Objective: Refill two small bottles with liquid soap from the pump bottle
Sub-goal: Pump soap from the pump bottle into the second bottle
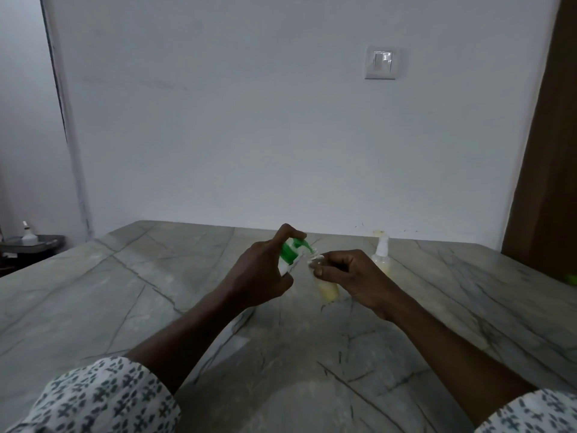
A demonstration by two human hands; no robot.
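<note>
My left hand (262, 270) grips the pump bottle (288, 254), which has a green pump head, with the forefinger lying over the top of the pump. The green nozzle points right, at the open mouth of a small clear bottle (327, 290) holding pale yellow soap. My right hand (352, 276) holds that small bottle by its neck, tilted toward the nozzle. A second small bottle (381, 257) with a white spray cap and yellowish liquid stands upright on the table just behind my right hand.
The grey marble table (156, 307) runs back to a white wall with a light switch (381, 63). A dark side table with a small white bottle (27, 234) is at far left. A brown door (546, 151) stands at right, and a green object (572, 279) lies at the table's right edge.
</note>
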